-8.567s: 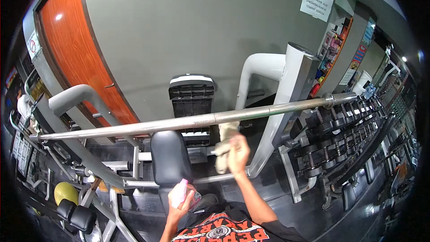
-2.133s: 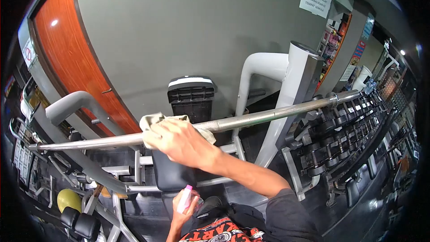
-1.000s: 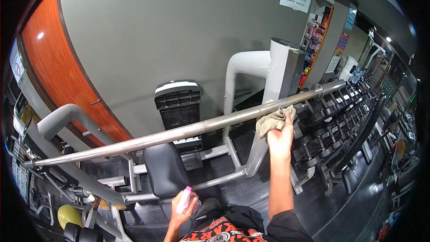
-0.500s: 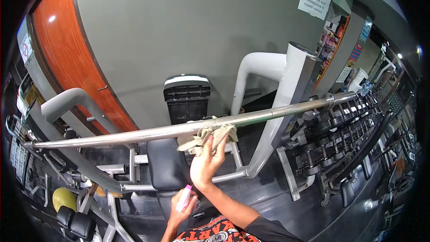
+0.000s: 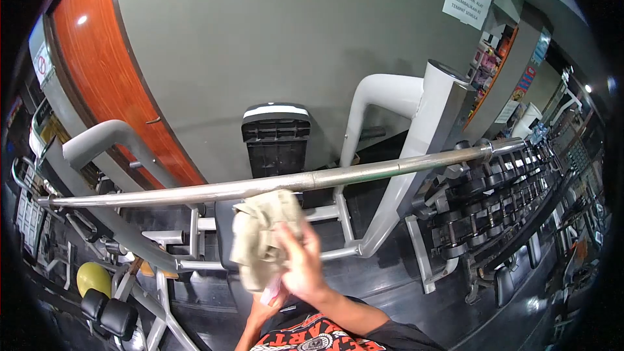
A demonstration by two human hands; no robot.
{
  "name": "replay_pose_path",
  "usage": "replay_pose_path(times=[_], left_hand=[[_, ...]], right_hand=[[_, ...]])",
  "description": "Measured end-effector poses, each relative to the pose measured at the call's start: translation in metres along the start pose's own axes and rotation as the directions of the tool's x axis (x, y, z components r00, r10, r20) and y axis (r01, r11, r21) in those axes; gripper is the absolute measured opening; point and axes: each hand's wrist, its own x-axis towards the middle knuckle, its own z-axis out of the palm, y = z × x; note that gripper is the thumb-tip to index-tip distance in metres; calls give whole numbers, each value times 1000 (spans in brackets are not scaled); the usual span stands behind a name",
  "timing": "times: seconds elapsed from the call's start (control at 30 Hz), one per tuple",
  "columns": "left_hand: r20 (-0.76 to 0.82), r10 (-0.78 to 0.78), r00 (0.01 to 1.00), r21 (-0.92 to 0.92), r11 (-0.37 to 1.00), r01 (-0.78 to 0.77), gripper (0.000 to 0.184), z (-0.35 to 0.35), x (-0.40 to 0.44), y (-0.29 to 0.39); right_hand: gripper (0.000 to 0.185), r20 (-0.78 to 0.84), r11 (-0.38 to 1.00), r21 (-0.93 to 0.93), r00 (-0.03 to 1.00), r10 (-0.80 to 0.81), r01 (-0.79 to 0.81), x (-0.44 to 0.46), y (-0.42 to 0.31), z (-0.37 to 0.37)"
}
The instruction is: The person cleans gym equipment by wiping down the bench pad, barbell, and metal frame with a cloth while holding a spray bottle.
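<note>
In the head view, a beige cloth [image 5: 260, 240] hangs bunched from my right hand [image 5: 304, 270], whose fingers are closed on its side. Below and partly behind it, my left hand [image 5: 265, 311] grips a small white-and-pink bottle [image 5: 270, 290]; its upper part is hidden by the cloth. A long metal barbell [image 5: 351, 175] lies across the bench station, just beyond the cloth. The cloth's top edge overlaps the bar's lower side in the picture; I cannot tell whether they touch.
Behind the bar stands a black backrest [image 5: 276, 136] between thick grey frame posts [image 5: 435, 110]. Dumbbells on a rack [image 5: 474, 221] line the right side. To the left are an orange wooden door [image 5: 97, 58] and a yellow-green ball [image 5: 94, 279] near padded rollers.
My right hand has drawn the cloth off the bar, down and toward me, over the bottle in my left hand. The cloth hangs more spread out. The bar stays put.
</note>
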Motion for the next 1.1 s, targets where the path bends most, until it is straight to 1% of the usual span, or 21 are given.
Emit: replay_pose_path(times=[0.03, 0.07, 0.1, 0.13, 0.17, 0.2, 0.23, 0.27, 0.33, 0.37, 0.4, 0.47, 0.53, 0.6, 0.7, 0.8, 0.87, 0.9, 0.97, 1.03, 1.1], left_hand=[[36, -47, 998, -6, 999, 47, 28, -2, 6, 11], [72, -94, 993, -11, 995, 95, 24, -7, 16, 29], [100, -166, 981, -71, 982, 174, 15, -10, 23, 49], [96, -170, 981, -73, 981, 177, 15, -10, 23, 49], [115, -209, 971, -144, 964, 225, 13, -10, 23, 48], [134, -245, 960, -212, 939, 270, 11, -10, 25, 47], [129, -247, 960, -210, 939, 270, 11, -11, 26, 46], [121, -225, 967, -202, 948, 246, 10, -11, 26, 45], [111, -202, 973, -194, 956, 221, 10, -12, 28, 44], [111, -194, 975, -192, 958, 213, 10, -13, 29, 44], [112, -187, 976, -191, 960, 206, 11, -13, 30, 44], [105, -188, 977, -193, 959, 206, 11, -13, 30, 44], [98, -196, 976, -195, 957, 212, 11, -13, 29, 46], [70, -225, 972, -219, 947, 235, 11, -13, 28, 49], [20, -244, 969, -305, 922, 239, 11, -9, 23, 46], [24, -209, 978, -193, 958, 210, 13, -12, 20, 47], [0, -207, 978, -194, 960, 203, 13, -10, 15, 43], [8, -233, 972, -186, 955, 230, 13, -10, 14, 45], [7, -256, 967, -172, 952, 253, 12, -12, 13, 49], [-40, -194, 980, -185, 965, 183, 10, -11, 13, 53], [-47, -216, 975, -204, 958, 202, 10, -10, 10, 47]], right_hand=[[34, 80, 900, -328, 958, -275, 286, -7, -13, -12], [36, -35, 962, -86, 964, -262, 258, -7, -30, -19], [36, -182, 925, -229, 920, -346, 302, -5, -42, -37], [35, -108, 846, -202, 847, -520, 493, 1, -72, -33], [33, -93, 745, -277, 754, -650, 607, 6, -91, -38], [34, -73, 534, -522, 589, -805, 665, 16, -106, -52], [33, 104, 153, -813, 398, -911, 563, 24, -126, -53], [35, 235, -29, -879, 379, -895, 476, 31, -141, -57], [39, 320, -161, -934, 550, -771, 319, 47, -152, -69], [45, 372, -283, -928, 625, -686, 242, 54, -148, -72], [46, 474, -513, -849, 611, -634, 125, 59, -136, -71], [48, 487, -503, -849, 605, -630, 160, 56, -117, -54], [52, 553, -516, -813, 634, -540, 270, 54, -94, -35], [50, 651, -497, -753, 600, -465, 431, 47, -69, -11], [50, 772, -346, -628, 506, -384, 697, 50, -31, 24], [38, 851, -338, -509, 403, -338, 792, 59, 2, 59], [31, 877, -310, -438, 325, -353, 844, 64, 27, 82], [31, 879, -307, -433, 321, -352, 848, 68, 43, 92], [28, 881, -332, -389, 241, -407, 859, 76, 66, 107], [27, 901, -335, -361, 233, -366, 870, 79, 63, 113], [26, 918, -339, -339, 230, -323, 878, 79, 58, 113]])
